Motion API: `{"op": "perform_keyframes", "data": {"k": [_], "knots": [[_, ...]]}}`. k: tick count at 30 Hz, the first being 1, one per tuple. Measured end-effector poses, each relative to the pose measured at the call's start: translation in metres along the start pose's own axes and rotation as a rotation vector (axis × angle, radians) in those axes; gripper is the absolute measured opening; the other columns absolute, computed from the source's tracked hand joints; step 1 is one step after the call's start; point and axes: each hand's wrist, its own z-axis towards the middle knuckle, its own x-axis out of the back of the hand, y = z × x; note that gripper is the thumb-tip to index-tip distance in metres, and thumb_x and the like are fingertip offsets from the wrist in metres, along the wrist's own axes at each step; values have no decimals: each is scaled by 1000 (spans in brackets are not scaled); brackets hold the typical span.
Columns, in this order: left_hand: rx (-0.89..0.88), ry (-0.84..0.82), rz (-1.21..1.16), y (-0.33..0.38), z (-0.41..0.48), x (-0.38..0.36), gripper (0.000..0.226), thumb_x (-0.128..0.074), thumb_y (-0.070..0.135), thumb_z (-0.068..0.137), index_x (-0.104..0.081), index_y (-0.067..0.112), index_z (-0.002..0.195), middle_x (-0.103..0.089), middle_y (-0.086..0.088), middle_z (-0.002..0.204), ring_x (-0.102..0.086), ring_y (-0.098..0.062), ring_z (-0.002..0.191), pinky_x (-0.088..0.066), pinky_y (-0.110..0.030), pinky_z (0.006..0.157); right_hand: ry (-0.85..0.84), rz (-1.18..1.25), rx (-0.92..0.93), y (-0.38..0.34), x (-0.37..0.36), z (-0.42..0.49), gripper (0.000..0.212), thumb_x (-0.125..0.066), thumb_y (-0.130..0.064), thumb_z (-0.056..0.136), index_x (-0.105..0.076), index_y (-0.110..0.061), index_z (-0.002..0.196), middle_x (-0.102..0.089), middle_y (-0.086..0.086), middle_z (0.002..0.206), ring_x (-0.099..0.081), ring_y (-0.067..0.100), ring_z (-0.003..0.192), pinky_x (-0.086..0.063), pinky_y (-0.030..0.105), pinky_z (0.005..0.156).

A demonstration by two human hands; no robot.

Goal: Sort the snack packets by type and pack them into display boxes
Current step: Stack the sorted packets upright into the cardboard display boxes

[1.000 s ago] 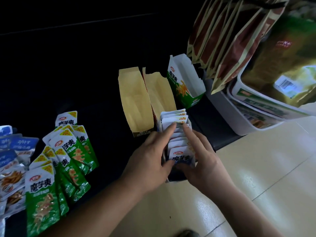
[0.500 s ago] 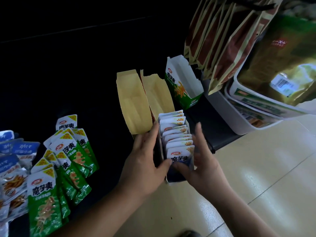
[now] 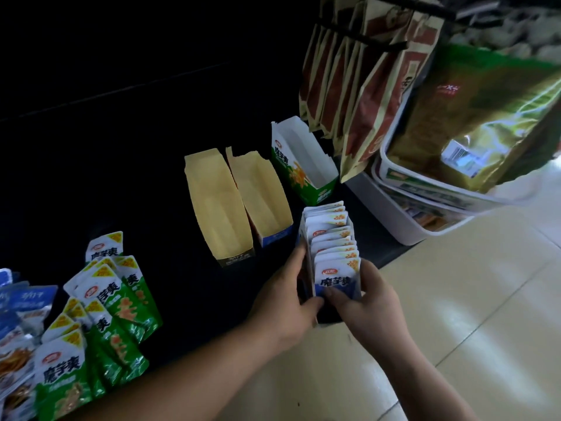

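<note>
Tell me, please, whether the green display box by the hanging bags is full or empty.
Empty: the green display box stands open-topped, showing only bare white inner walls and no packets.

Four display boxes (image 3: 218,208) — three empty, one packed.

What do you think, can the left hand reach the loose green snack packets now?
Probably yes, once it lets go: the left hand grips the packed blue-and-white cardboard box. Only bare dark surface lies between it and the green plastic snack packets.
</note>
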Motion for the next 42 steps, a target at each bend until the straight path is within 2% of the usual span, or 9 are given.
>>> {"op": "perform_keyframes", "data": {"k": [5, 10, 15, 20, 24, 29, 35, 39, 42], "knots": [[36, 33, -72, 7, 32, 6, 105, -77, 13, 87, -16, 89, 126, -65, 26, 104, -70, -10, 95, -59, -41, 97, -39, 28, 21, -11, -3, 40, 45, -79, -16, 85, -60, -41, 118, -72, -26, 103, -68, -5, 95, -57, 30, 82], [84, 141, 8, 22, 46, 24, 92, -77, 25, 91, -20, 44, 161, -67, 24, 65, -65, 2, 70, -56, -27, 81, -92, -88, 35, -32, -15, 72, 47, -75, -21, 88, -53, -40, 125, -69, -20, 104, -67, 11, 103, -54, 35, 89], [198, 276, -118, 20, 49, 46, 73, -70, 28, 96, -34, 28, 160, -73, 11, 80, -68, -11, 92, -54, -36, 99, -168, -142, 46, -53, -21, 99, 53, -78, -29, 85, -52, -41, 129, -68, -19, 109, -67, 15, 109, -54, 42, 97], [222, 233, -235, 7, 42, 57, 66, -69, 23, 99, -39, 26, 158, -70, 9, 123, -65, -9, 114, -49, -34, 110, 116, -129, -154, -42, -27, 83, 95, -87, -61, 66, -49, -25, 145, -46, 4, 141, -59, 27, 122, -52, 43, 97], [205, 215, -254, 2, 44, 59, 62, -66, 14, 100, -41, 18, 156, -58, 2, 146, -58, -6, 121, -41, -19, 98, 45, 222, -230, -28, -45, 67, 40, -81, -44, 83, -68, -25, 115, -73, 4, 99, -73, 22, 83, -65, 47, 74], [180, 208, -244, -5, 47, 63, 58, -65, 15, 101, -43, 18, 155, -57, 1, 146, -59, 0, 113, -40, -3, 83, 30, 128, -84, -42, -60, 89, 16, -72, -25, 93, -69, -22, 108, -74, -7, 88, -72, 11, 81, -61, 47, 85], [201, 277, -237, -24, 43, 74, 54, -67, 19, 100, -49, 22, 151, -64, 16, 119, -59, 7, 103, -37, 2, 76, -89, 84, 14, -64, -87, 117, 17, -71, -24, 96, -63, -16, 110, -67, -8, 86, -63, 1, 70, -43, 5, 49], [222, 294, -236, -30, 41, 76, 40, -67, 19, 99, -61, 25, 138, -61, 27, 96, -57, 17, 90, -37, 5, 70, -137, 82, 29, -74, -101, 128, 17, -70, -25, 97, -62, -18, 111, -67, -9, 90, -61, 1, 74, -44, 8, 53], [223, 310, -277, -30, 41, 75, 39, -67, 20, 99, -61, 30, 136, -65, 23, 101, -59, 14, 92, -40, 0, 73, -86, 159, -6, -78, -104, 128, 24, -75, -26, 92, -67, -18, 112, -73, -4, 96, -71, 13, 85, -60, 32, 74]]}}
